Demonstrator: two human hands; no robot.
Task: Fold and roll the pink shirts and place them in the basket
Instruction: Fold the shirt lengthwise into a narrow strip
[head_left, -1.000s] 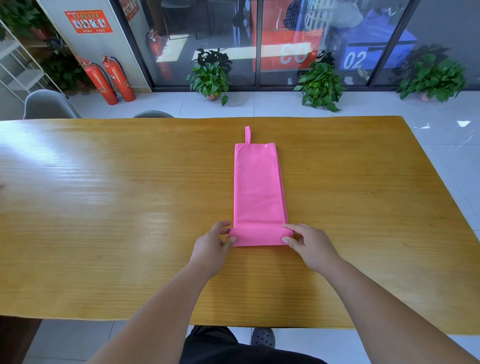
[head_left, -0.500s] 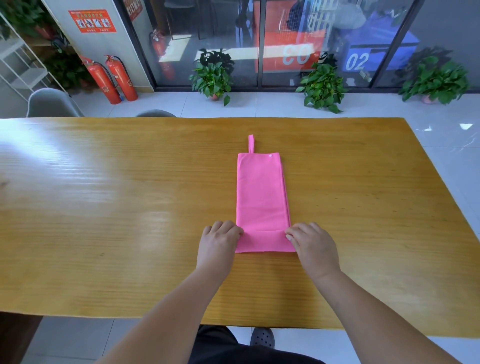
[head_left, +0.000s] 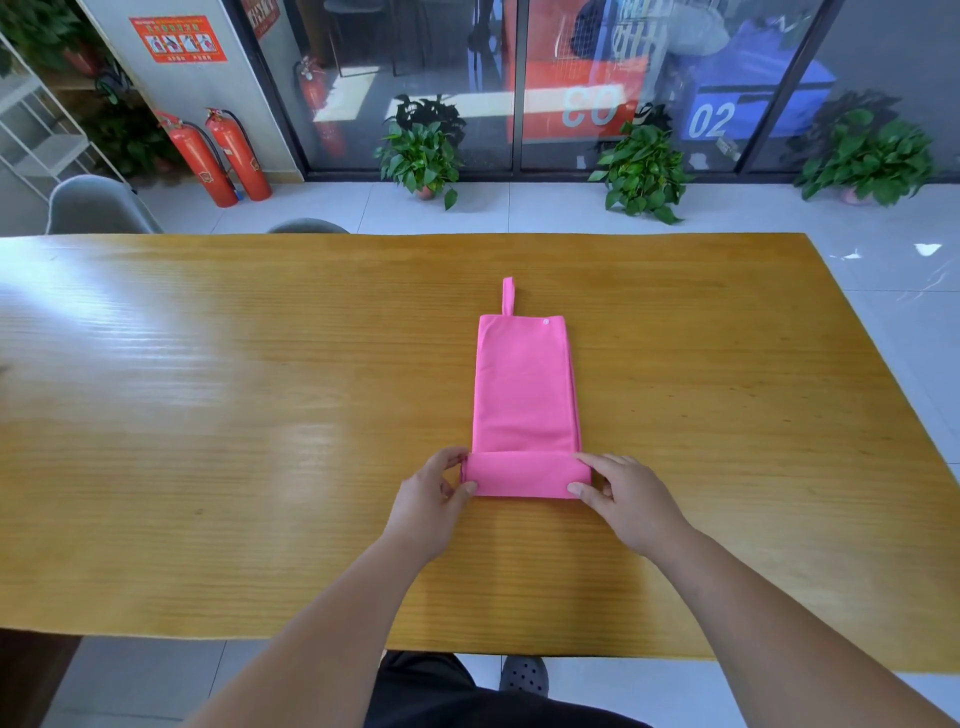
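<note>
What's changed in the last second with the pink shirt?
The pink shirt looks shorter: its loop has drawn toward the person as the near end rolls up. The left hand and right hand now pinch the roll's two ends. The shirt stays centred on the table.

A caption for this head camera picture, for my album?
Left hand and right hand pinch the near end of a folded pink cloth, turned over once, on a wooden table.

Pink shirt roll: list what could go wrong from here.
1. The left hand and right hand pinch only the ends of the roll, so its middle may slacken.
2. Uneven pushing could skew it along the long pink shirt.
3. Layers showing at the shirt's right edge may slip apart.
</note>
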